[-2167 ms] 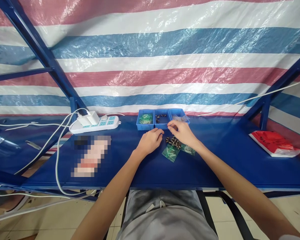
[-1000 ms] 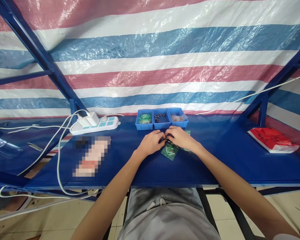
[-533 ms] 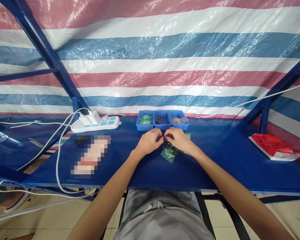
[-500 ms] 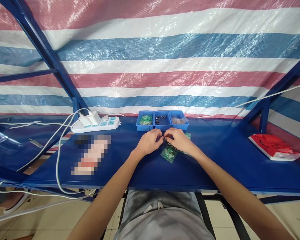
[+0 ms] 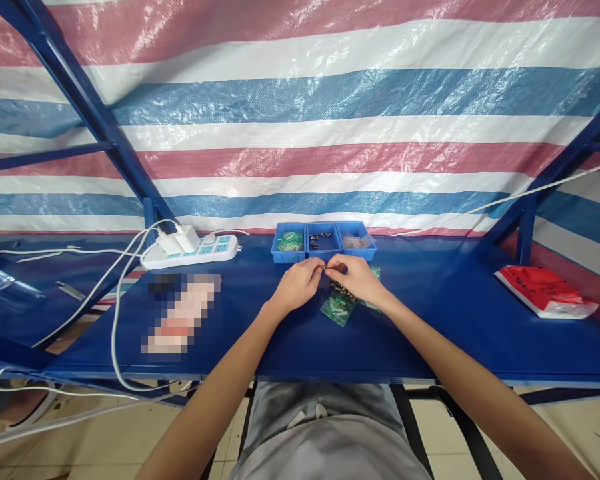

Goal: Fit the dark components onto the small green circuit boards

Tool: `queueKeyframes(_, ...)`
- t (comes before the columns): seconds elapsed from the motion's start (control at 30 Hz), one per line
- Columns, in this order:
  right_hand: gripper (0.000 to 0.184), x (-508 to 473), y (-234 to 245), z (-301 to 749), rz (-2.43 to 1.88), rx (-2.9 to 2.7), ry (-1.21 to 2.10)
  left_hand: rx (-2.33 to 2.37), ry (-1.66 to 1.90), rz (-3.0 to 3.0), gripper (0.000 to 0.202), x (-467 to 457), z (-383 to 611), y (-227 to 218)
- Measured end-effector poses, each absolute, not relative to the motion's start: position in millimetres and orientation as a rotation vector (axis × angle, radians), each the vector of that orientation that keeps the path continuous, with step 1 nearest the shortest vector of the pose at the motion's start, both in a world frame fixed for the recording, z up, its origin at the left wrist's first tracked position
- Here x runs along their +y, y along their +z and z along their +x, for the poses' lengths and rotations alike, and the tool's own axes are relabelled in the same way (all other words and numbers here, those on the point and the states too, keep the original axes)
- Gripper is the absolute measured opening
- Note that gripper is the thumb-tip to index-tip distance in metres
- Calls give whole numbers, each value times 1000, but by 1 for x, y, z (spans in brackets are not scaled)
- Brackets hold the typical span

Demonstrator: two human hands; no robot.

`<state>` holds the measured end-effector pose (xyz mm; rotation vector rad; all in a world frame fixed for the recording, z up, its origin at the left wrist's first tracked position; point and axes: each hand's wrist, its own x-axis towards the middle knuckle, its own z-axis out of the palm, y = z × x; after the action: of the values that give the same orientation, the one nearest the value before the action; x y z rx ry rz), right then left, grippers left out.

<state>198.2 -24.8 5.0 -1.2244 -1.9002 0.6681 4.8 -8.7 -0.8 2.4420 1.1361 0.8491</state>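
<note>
My left hand (image 5: 299, 285) and my right hand (image 5: 356, 279) meet fingertip to fingertip over the blue table (image 5: 290, 333), both pinched on a tiny dark part (image 5: 325, 269) too small to make out. Just under the right hand lie a small pile of dark parts (image 5: 339, 288) and a green packet (image 5: 337, 308). Behind the hands stand three joined blue bins: the left bin (image 5: 289, 241) holds green pieces, the middle bin (image 5: 323, 239) dark parts, the right bin (image 5: 356, 241) pale parts.
A white power strip (image 5: 193, 250) with plugged chargers and white cables (image 5: 115, 313) sits at the back left. A red packet (image 5: 545, 292) lies at the right. Blue frame posts (image 5: 525, 230) and a striped tarp close off the back.
My right hand came back from the bins to meet my left hand. Both hands now pinch together slightly higher over the pile of parts.
</note>
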Motion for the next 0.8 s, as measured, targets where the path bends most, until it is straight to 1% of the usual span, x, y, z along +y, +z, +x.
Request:
queueKeyframes(0.23,11,-26,6,196,-1214,-1880,590,1129,851,2432,20,-8,6,-4)
queueKeyframes(0.4,11,-27,5,194,-1189,-1865,559,1157,863,2464,23,-9,7,-2)
queueKeyframes(0.6,8,-26,3,193,-1138,-1861,531,1209,792,2543,26,-12,8,-1)
queueKeyframes(0.8,14,-24,1,193,-1151,-1859,505,1221,776,2539,23,-13,8,0)
